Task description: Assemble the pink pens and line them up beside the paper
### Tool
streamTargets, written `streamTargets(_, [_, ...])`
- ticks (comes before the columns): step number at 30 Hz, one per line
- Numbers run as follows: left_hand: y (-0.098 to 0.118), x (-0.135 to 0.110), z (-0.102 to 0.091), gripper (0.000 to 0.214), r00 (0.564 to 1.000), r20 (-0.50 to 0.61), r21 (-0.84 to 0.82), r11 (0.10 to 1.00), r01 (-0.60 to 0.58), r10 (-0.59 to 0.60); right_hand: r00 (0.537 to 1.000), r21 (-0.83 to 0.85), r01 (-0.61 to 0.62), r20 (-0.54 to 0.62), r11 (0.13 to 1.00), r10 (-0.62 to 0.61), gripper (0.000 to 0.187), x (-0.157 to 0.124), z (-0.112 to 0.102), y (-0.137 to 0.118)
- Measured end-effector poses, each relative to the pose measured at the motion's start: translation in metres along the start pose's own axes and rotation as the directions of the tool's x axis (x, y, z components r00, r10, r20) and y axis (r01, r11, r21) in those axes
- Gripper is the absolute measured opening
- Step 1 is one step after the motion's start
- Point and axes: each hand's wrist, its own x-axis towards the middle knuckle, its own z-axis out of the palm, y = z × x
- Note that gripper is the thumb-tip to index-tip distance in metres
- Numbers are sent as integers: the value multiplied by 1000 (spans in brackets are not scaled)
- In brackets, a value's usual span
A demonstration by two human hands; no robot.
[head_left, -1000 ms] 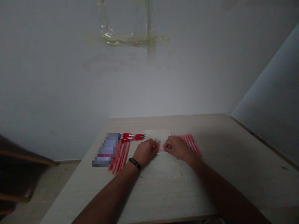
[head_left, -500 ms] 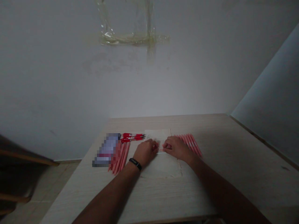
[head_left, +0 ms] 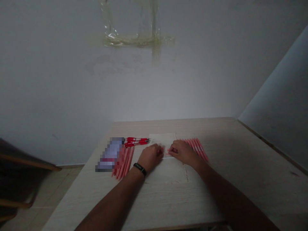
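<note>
Clear plastic sleeve (head_left: 160, 141) lies flat on the pale wood desk (head_left: 168, 205), a pink item (head_left: 167, 153) at its centre. Left hand (head_left: 150, 157) and right hand (head_left: 183, 152) sit close together on it, grip unconfirmed. Right row of pink pens (head_left: 197, 149) adjoins; left row of pink pens (head_left: 124, 162), red pens (head_left: 137, 141) and a pixelated package (head_left: 110, 154) lie beyond, nothing obstructing.

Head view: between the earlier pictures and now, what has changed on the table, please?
Nothing clearly changed; the view only shifts very slightly. The left hand and right hand are in the same place on the pale sheet, and neither visibly takes hold of or lets go of anything. The red pens and pink pens lie as before.
</note>
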Motion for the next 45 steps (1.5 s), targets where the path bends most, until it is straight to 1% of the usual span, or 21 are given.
streamTargets(5, [0, 0, 2, 17, 1000, -15, -1, 1000, -12, 12, 999, -7, -16, 43, 1000, 16, 8, 1, -2, -1])
streamTargets(9, [-1, -1, 1, 17, 1000, -20, -36, 999, -3, 2, 999, 0, -9, 40, 1000, 9, 9, 0, -3, -2])
streamTargets(13, [-3, 0, 1, 16, 997, -82, -108, 994, -22, 13, 999, 40, 17, 44, 999, -19, 8, -1, -3, -1])
streamTargets(19, [-7, 2, 7, 14, 988, -156, -191, 980, -53, 23, 998, 18, 10, 61, 1000, -11, 7, -1, -2, -1])
streamTargets(22, [-9, 3, 9, 15, 984, -172, -217, 973, -73, 35, 998, 24, 32, 47, 999, -33, 8, -1, -3, -2])
streamTargets(25, [-10, 2, 9, 14, 983, -178, -233, 968, -88, 47, 999, 49, 46, 8, 998, -46, 9, -1, -4, -2])
streamTargets(28, [-9, 2, 8, 13, 983, -179, -246, 965, -95, 51, 998, 88, 25, -51, 996, -20, 12, 0, -5, 0])
streamTargets(30, [-8, 2, 6, 13, 984, -175, -260, 961, -88, 42, 997, 104, 2, -71, 995, 6, 14, -1, -5, 1])
streamTargets(33, [-5, 2, 4, 13, 986, -164, -286, 955, -74, 27, 998, 115, -3, -67, 993, 11, 15, -1, -5, 1])
streamTargets(37, [-4, 1, 2, 12, 985, -170, -307, 947, -95, 44, 996, 141, 42, -78, 989, -31, 15, -1, -4, 0])
streamTargets(41, [-4, 1, 1, 11, 985, -170, -313, 945, -93, 40, 996, 134, 52, -75, 990, -42, 11, -1, -5, 0])
streamTargets(45, [-4, 1, 1, 9, 984, -175, -323, 942, -88, 32, 996, 123, 54, -82, 991, -44, 13, -1, -6, 0])
